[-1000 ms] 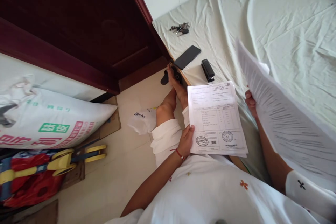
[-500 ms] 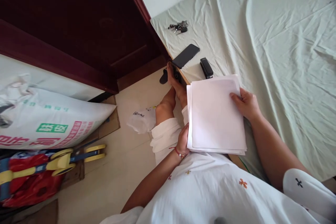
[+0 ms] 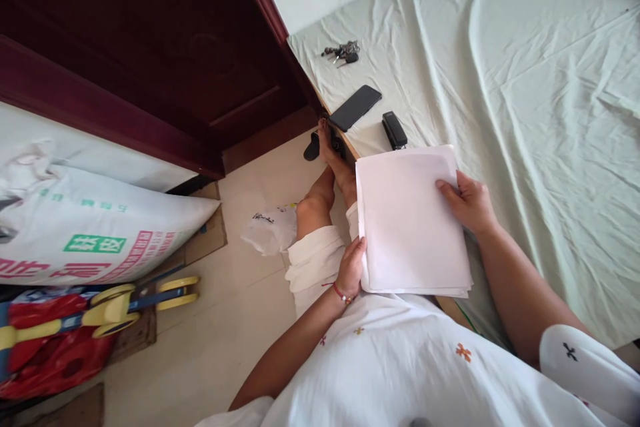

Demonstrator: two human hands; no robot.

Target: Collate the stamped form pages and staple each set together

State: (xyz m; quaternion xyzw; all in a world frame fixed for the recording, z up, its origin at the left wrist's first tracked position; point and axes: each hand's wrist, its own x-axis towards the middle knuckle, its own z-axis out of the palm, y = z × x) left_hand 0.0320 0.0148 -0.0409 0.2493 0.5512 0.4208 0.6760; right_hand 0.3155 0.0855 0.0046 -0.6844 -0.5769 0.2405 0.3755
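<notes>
Stack of papers (image 3: pixel 407 220), blank side up, lies at the bed's near edge over the lap. Left hand (image 3: pixel 351 270) grips its lower left corner; right hand (image 3: pixel 467 203) clasps its right edge, thumb on top. Stapler (image 3: pixel 394 130) just beyond the stack's top edge, phone (image 3: pixel 355 107) beside that, keys (image 3: pixel 343 52) farther. Bedsheet (image 3: pixel 540 113) right of the stack lies bare and wrinkled.

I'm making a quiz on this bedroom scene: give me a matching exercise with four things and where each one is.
Things:
1. stack of papers
2. stapler
3. keys
4. printed sack

Places:
A. on the floor, left of the legs
B. farthest up the bed sheet, near the wall
C. between the left hand and right hand
D. on the sheet beside the phone, just beyond the papers

Pairs: 1-C, 2-D, 3-B, 4-A
</notes>
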